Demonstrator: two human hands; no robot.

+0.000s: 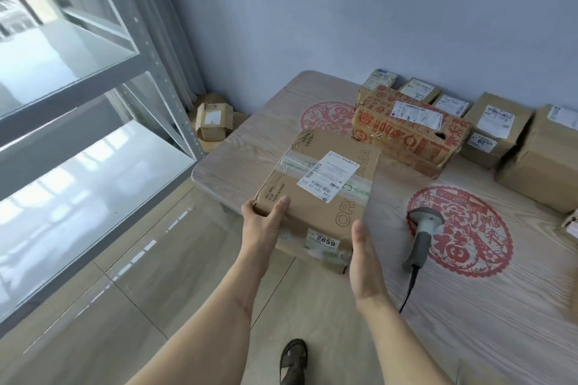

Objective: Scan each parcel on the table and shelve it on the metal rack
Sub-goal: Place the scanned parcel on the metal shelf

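Note:
A flat brown cardboard parcel (322,197), with a white shipping label on top and a "2859" sticker on its near side, hangs over the left edge of the wooden table (469,306). My left hand (264,222) grips its near left corner, thumb on top. My right hand (364,262) presses flat against its near right side, fingers straight. A grey handheld scanner (422,234) lies on the table just right of my right hand, its cable running toward me. The grey metal rack (150,97) stands to the left, with its shelves bare.
Several more parcels sit at the table's back right, the nearest a red-printed box (409,131). A small open box (212,122) lies on the floor in the corner between rack and table. My sandalled foot (292,359) is on the tiled floor below.

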